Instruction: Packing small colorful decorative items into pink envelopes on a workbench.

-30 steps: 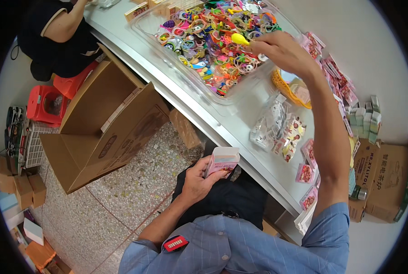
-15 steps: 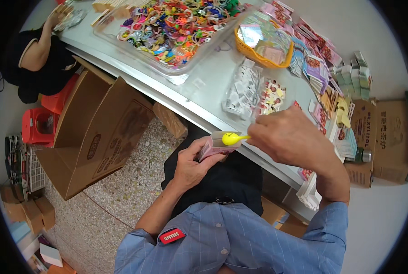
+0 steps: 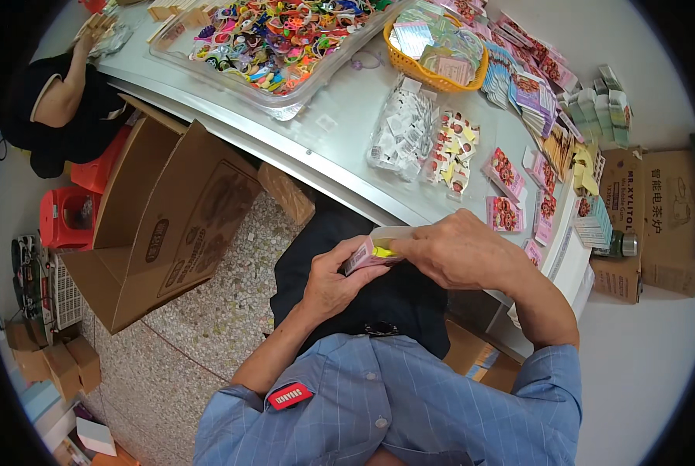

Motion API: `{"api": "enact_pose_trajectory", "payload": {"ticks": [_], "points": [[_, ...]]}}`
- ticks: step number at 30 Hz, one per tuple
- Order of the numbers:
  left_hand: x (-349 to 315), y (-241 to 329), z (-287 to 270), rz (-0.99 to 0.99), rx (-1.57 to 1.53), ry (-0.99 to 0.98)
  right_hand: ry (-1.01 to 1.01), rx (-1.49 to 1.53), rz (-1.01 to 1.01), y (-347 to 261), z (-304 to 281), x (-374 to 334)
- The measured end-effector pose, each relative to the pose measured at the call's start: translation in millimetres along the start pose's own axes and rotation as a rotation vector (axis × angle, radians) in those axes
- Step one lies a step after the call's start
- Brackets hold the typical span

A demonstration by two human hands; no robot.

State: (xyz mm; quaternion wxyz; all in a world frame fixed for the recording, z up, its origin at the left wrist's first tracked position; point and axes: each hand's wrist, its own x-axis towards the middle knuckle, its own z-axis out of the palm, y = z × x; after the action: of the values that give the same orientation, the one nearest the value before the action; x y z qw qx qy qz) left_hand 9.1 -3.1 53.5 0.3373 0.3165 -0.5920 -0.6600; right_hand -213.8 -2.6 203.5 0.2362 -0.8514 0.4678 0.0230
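Over my lap, my left hand [image 3: 336, 278] grips a small pink box [image 3: 359, 257] by its sides, fingers wrapped round it. The box's top is open and a pale flap stands up from it. Inside the opening shows part of a bright yellow hair tie [image 3: 382, 252]. My right hand [image 3: 462, 252] is at the box's right end, its thumb and fingers pinched on the hair tie at the mouth. The fingertips are partly hidden by the box and flap.
On the table stand a clear tray [image 3: 289, 109] heaped with colourful hair ties, a yellow basket [image 3: 433, 76], bags of small packets [image 3: 405, 132] and pink boxes [image 3: 505, 213]. A large carton [image 3: 153, 233] is at left; a co-worker's arm [image 3: 64, 93] is at far left.
My right hand has moved down and left to the box. The yellow hair tie, held above the opening before, is now mostly inside it. My view has shifted slightly.
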Motion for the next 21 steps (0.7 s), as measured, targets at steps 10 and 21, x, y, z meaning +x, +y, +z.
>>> {"api": "enact_pose_trajectory", "payload": {"ticks": [10, 21], "points": [[3, -2, 5, -0.031, -0.235, 0.026, 0.472, 0.607, 0.191, -5, -14, -19], [0, -9, 17, -0.103, -0.327, -0.052, 0.412, 0.184, 0.041, -12, 11, -5]]}}
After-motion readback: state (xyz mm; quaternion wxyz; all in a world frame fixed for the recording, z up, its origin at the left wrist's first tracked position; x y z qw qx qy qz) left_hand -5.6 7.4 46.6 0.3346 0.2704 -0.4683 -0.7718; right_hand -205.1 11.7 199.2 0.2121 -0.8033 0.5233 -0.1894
